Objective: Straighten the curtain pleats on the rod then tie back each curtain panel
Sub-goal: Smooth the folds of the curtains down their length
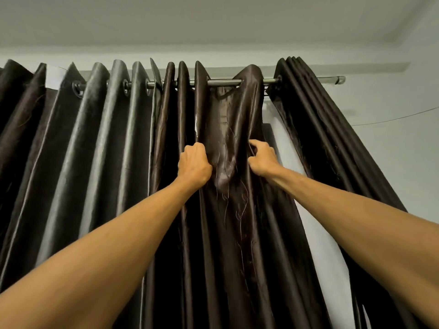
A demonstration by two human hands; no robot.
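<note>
Gripping one pleat of the curtain point(225, 222) in the curled left hand point(194, 162), pinching another with the right hand point(261, 160).

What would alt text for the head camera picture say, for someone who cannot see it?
A person's left hand and right hand reach up and grip either side of a wide fold in a dark brown shiny curtain, below its metal rod. Tidier pleats hang to the left, a bunched group to the right, before a pale wall.
</note>
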